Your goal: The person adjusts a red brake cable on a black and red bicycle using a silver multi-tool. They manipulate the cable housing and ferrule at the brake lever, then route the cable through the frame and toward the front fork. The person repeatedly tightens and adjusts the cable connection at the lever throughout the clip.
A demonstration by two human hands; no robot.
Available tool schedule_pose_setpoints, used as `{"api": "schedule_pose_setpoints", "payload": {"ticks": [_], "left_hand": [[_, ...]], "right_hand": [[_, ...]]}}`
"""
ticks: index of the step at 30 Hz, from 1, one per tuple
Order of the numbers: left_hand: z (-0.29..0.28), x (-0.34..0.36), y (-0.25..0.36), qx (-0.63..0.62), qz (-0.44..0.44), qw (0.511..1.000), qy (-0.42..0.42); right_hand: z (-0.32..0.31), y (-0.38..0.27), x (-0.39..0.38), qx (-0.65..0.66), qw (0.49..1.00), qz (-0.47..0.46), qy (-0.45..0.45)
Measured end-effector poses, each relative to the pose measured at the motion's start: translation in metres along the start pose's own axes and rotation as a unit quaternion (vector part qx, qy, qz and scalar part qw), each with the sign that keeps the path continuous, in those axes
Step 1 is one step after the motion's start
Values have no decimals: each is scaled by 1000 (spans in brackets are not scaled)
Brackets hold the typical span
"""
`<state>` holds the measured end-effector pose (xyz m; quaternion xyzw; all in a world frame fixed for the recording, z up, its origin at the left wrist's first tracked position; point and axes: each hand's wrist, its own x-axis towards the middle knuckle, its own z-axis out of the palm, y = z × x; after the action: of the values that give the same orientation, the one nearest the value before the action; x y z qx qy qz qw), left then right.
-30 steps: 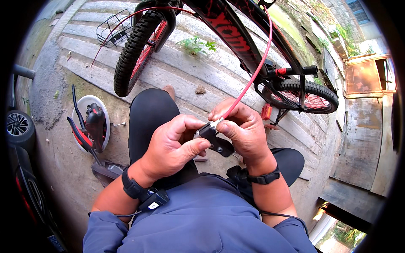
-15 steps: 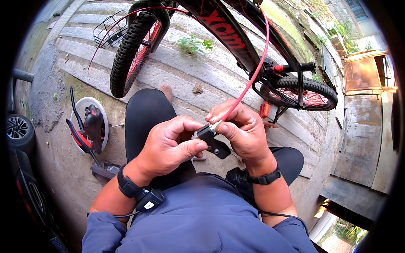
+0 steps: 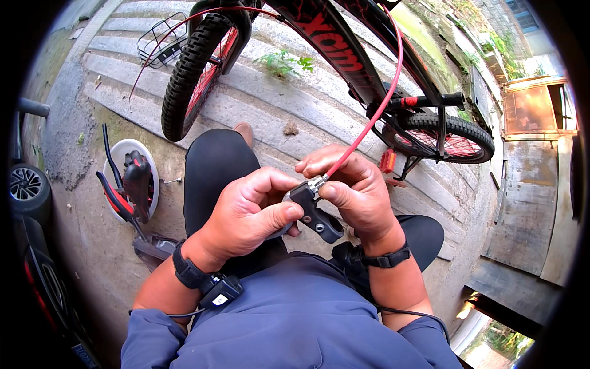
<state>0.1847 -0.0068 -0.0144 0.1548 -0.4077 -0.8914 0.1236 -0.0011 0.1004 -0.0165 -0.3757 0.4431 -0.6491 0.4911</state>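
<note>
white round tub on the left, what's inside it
Inside the white tub a dark saddle shows, with a red-and-black curved part across the tub's left side. They cover much of its bottom; whatever lies beneath them is hidden.

Far to your left is an alloy car wheel (image 3: 26, 185); ahead, a wire basket (image 3: 169, 54) and a leafy weed (image 3: 283, 63).

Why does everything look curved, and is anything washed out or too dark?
Head view: the wide fisheye lens bends straight edges toward its black rim; the black brake lever looks fairly sharp; the lower-right bright patch looks washed out; the dark car at lower left loses detail.
</note>
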Motion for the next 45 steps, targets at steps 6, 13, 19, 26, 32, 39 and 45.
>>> {"api": "schedule_pose_setpoints", "payload": {"ticks": [6,13,19,26,32,39,45], "left_hand": [[-2,1,-3,28,3,1000,-11],[0,2,-6,28,17,999,-2],[1,2,-8,49,27,998,2],[3,3,-12,128,67,989,27],[4,6,-17,232,121,964,57],[5,13,-14,418,252,871,58],[7,17,-17,476,323,815,70]], "right_hand": [[-11,4,-4,-30,999,-10,-20],[-10,-7,-3,1,998,34,-51],[-12,-7,-3,-8,998,43,-49],[-11,-13,-2,-130,991,11,-35],[-8,-7,-6,-186,982,-6,14],[-7,-7,-11,-214,976,7,37],[-7,-3,-10,-232,972,-24,38]]}}
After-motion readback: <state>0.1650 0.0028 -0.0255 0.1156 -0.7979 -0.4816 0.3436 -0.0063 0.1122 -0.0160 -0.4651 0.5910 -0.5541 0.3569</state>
